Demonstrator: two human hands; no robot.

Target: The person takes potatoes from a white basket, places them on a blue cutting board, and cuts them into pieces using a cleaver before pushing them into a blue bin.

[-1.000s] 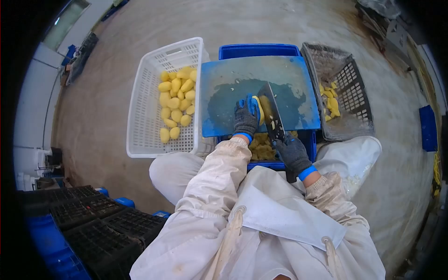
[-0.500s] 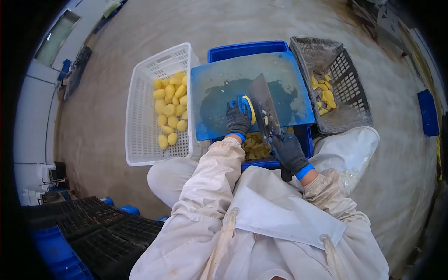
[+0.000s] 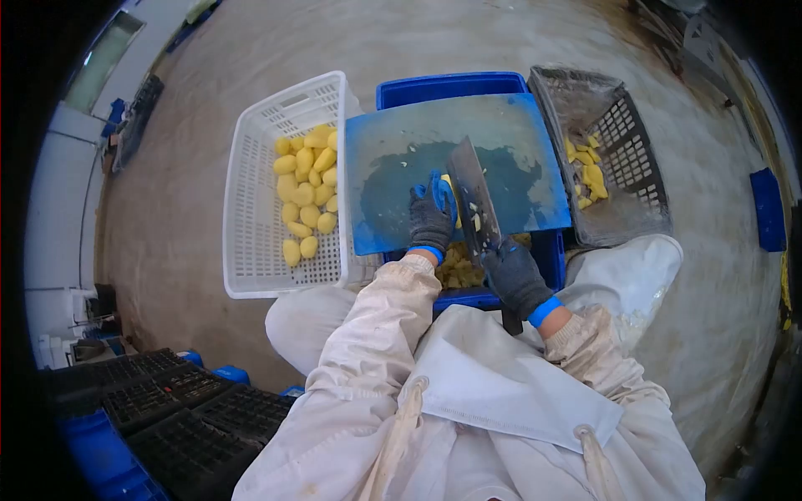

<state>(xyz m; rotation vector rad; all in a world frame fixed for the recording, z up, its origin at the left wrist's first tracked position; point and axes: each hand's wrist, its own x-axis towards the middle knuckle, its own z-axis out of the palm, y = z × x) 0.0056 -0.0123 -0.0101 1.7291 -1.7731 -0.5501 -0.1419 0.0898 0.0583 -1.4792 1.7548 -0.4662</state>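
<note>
Knife [image 3: 474, 192] has slid closer to the left hand [image 3: 430, 215] since the last frame, handle gripped in the right hand [image 3: 516, 275]. Left's curled around a potato [image 3: 447, 179] on the blue board [image 3: 501, 125], mostly hidden by glove and blade, and a white basket [image 3: 242, 209] sits left of the board.

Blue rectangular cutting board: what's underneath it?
Past the board, blue plastic bin walls show at far and near edges, yellow chunks inside the near part. The rest is covered; whether one bin or two, unclear.
</note>
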